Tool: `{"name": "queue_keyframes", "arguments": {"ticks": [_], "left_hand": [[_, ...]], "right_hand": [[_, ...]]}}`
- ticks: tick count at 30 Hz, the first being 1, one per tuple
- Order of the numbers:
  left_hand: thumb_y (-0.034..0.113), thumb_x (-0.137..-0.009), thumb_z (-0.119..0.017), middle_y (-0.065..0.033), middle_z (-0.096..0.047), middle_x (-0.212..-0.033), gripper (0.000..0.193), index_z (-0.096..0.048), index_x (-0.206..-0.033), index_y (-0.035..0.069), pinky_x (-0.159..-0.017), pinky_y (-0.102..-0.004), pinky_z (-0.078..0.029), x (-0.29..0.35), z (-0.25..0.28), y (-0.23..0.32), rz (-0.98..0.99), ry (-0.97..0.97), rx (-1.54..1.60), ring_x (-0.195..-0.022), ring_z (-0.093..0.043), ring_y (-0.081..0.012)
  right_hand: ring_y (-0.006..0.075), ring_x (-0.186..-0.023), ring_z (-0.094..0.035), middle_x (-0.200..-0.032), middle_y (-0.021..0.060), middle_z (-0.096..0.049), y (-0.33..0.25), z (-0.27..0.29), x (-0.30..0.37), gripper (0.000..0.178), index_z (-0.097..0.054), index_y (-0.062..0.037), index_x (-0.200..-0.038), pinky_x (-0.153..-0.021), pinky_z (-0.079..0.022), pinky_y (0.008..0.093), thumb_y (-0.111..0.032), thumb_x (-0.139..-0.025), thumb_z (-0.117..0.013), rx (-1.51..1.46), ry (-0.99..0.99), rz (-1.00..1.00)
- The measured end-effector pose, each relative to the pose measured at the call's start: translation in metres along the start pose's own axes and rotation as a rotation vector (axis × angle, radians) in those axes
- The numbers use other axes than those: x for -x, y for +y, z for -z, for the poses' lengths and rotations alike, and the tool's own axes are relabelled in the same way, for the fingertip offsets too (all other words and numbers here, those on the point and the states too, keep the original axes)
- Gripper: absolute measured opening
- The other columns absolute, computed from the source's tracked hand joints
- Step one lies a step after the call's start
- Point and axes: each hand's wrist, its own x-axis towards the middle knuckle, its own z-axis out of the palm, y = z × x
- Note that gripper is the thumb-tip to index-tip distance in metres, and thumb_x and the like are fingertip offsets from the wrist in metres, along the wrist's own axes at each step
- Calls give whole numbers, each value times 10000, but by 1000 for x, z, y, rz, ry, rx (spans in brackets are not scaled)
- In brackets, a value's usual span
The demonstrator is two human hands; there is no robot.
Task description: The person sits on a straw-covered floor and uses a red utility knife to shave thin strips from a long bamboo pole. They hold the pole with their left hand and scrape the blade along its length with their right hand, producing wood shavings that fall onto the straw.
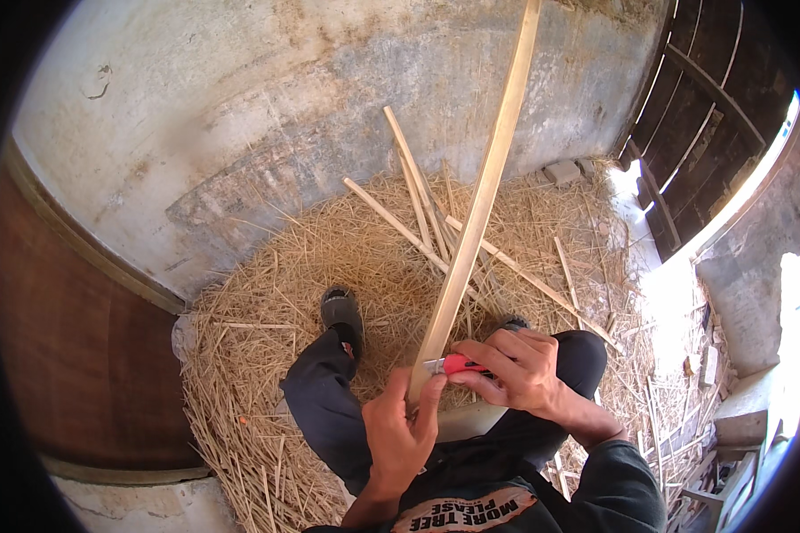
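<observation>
My left hand is closed round the lower end of a long, pale strip, which looks like split bamboo or wood. The strip slants up and away past the top of the view. In my right hand is a red utility knife, gripped by its handle. Its short metal blade lies against the strip's right edge, just above my left thumb. The lower tip of the strip is partly hidden by my left fingers.
Several loose pale strips lie crossed on the straw-like shavings ahead of my feet. A stained wall rises behind them. At the left is a brown door panel; at the right stands a dark plank door.
</observation>
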Motion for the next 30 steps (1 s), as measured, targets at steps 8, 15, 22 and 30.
{"name": "queue_keyframes", "arguments": {"ticks": [8, 15, 22, 30], "left_hand": [[180, -1057, -750, -26, -589, -647, 210, -713, -996, -18, -489, -267, -354, 4, 0, -12, 21, -4, -32, -578, -485, -30], [197, -1058, -749, -57, -594, -637, 242, -706, -962, -20, -493, -284, -399, 21, 3, -17, 100, -70, -41, -558, -533, -68], [224, -1045, -760, -131, -672, -659, 239, -719, -970, 0, -509, -331, -485, 36, 6, -35, 128, -106, -95, -526, -662, -176], [186, -1037, -760, -39, -559, -604, 253, -706, -908, -25, -494, -281, -383, 49, 13, -45, 141, -107, -92, -549, -493, -51]], "right_hand": [[144, -564, -628, -732, -30, -620, 3, -4, -1, 332, -831, -157, -1071, -508, -482, 304, -359, -823, -920, -10, 25, -37], [242, -599, -681, -768, 55, -710, 40, 4, -10, 327, -823, -87, -1074, -534, -515, 363, -303, -851, -924, -3, 55, -250], [244, -707, -769, -921, 105, -800, 70, 3, -17, 233, -837, -75, -1073, -610, -575, 338, -224, -901, -888, -67, 135, -335], [226, -756, -790, -968, 132, -813, 119, 14, -27, 222, -843, -49, -1070, -666, -604, 329, -244, -962, -839, -16, 135, -456]]}}
